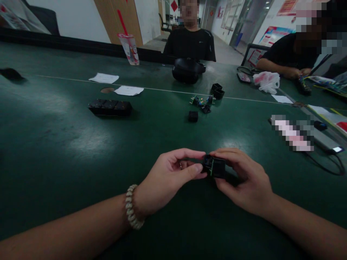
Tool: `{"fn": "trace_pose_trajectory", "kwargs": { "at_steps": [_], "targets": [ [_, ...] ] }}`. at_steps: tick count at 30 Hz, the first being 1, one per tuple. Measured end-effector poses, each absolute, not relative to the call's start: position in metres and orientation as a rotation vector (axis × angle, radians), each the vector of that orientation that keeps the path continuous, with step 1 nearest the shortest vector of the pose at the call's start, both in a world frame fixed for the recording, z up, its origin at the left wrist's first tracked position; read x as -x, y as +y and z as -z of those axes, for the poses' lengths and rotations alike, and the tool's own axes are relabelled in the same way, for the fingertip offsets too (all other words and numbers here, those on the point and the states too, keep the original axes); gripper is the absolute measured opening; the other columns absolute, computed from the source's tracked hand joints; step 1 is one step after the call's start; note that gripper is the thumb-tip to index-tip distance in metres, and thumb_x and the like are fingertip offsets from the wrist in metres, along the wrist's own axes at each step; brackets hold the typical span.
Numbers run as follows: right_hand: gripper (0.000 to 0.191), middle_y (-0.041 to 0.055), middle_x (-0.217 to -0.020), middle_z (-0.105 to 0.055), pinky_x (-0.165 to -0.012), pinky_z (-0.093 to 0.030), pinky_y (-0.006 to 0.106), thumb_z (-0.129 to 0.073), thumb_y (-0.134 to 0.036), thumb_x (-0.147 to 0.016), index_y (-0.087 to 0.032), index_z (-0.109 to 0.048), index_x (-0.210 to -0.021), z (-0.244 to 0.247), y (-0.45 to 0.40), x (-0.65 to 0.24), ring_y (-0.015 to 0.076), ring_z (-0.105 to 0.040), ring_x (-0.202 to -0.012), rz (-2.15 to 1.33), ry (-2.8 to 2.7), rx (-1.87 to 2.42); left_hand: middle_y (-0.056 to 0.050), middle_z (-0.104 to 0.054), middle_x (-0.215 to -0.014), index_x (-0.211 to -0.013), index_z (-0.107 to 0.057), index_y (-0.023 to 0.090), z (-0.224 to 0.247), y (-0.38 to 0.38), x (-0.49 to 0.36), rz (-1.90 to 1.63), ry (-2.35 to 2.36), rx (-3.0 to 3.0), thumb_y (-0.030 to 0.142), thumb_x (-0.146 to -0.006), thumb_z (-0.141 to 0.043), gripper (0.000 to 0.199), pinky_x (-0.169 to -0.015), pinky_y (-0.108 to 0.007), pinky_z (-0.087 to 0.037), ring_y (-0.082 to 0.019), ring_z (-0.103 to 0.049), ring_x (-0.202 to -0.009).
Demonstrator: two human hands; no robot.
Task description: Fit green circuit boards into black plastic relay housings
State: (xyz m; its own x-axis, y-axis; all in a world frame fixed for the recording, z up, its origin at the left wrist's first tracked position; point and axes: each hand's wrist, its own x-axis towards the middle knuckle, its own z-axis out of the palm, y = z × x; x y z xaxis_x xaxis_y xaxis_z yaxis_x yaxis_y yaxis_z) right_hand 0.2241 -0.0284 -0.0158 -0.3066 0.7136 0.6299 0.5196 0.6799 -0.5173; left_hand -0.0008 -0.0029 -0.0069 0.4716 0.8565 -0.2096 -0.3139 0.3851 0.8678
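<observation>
Between my two hands, just above the green table (114,187), is a small black boxy housing (218,168) with a thin green circuit board edge showing near its left side. My left hand (173,177) pinches its left end between thumb and fingers. From the other side, my right hand (244,180) grips it with the thumb below and fingers on top. Farther up the table lie a small black cube (193,116), several small circuit boards with pins (200,101) and some open black casings (217,91). What is inside the held housing cannot be made out.
A long black block (110,107) lies at left, near white papers (128,90). A cup with a red straw (130,50), a black case (187,70), a plastic bag (267,82) and a phone (291,133) with a cable sit around. Two people sit across the table.
</observation>
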Motion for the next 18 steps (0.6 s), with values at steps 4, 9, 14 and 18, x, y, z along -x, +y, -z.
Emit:
{"fn": "trace_pose_trajectory", "kwargs": {
  "at_steps": [4, 9, 14, 18],
  "targets": [
    [0.054, 0.0114, -0.119, -0.08, -0.093, -0.069, 0.044, -0.072, -0.003, -0.082, -0.024, -0.067, -0.133, 0.0149, -0.0282, -0.225, 0.0266, -0.079, -0.111, -0.29, -1.979, 0.884, -0.005, -0.084, -0.103, -0.105, -0.082, 0.018, 0.01, -0.0021, 0.0017, -0.801, 0.703, -0.892, 0.016, -0.08, -0.093, 0.027, -0.088, -0.029, -0.063, -0.015, -0.077, -0.092],
    [0.052, 0.0113, -0.117, -0.081, -0.092, -0.07, 0.041, -0.073, -0.003, -0.082, -0.022, -0.069, -0.131, 0.0137, -0.0274, -0.2239, 0.0258, -0.08, -0.109, -0.288, -1.98, 0.845, -0.002, -0.083, -0.101, -0.105, -0.082, 0.021, 0.0092, -0.0003, 0.0029, -0.818, 0.685, -0.921, 0.011, -0.078, -0.093, 0.031, -0.084, -0.025, -0.06, -0.013, -0.076, -0.09],
    [0.052, 0.0107, -0.115, -0.081, -0.09, -0.07, 0.041, -0.071, -0.003, -0.082, -0.023, -0.07, -0.129, 0.0133, -0.0272, -0.2228, 0.0262, -0.081, -0.107, -0.286, -1.975, 0.859, -0.004, -0.085, -0.113, -0.113, -0.084, 0.024, 0.0077, -0.0007, 0.0031, -0.793, 0.687, -0.916, 0.014, -0.079, -0.093, 0.037, -0.095, -0.031, -0.06, -0.016, -0.076, -0.103],
    [0.051, 0.0117, -0.117, -0.081, -0.094, -0.069, 0.039, -0.073, -0.002, -0.081, -0.021, -0.071, -0.128, 0.0148, -0.0276, -0.2236, 0.0256, -0.08, -0.11, -0.292, -1.973, 0.863, -0.003, -0.086, -0.113, -0.113, -0.085, 0.025, 0.0068, -0.0011, 0.0035, -0.788, 0.698, -0.953, 0.013, -0.08, -0.092, 0.036, -0.096, -0.029, -0.06, -0.015, -0.076, -0.102]
  ]
}}
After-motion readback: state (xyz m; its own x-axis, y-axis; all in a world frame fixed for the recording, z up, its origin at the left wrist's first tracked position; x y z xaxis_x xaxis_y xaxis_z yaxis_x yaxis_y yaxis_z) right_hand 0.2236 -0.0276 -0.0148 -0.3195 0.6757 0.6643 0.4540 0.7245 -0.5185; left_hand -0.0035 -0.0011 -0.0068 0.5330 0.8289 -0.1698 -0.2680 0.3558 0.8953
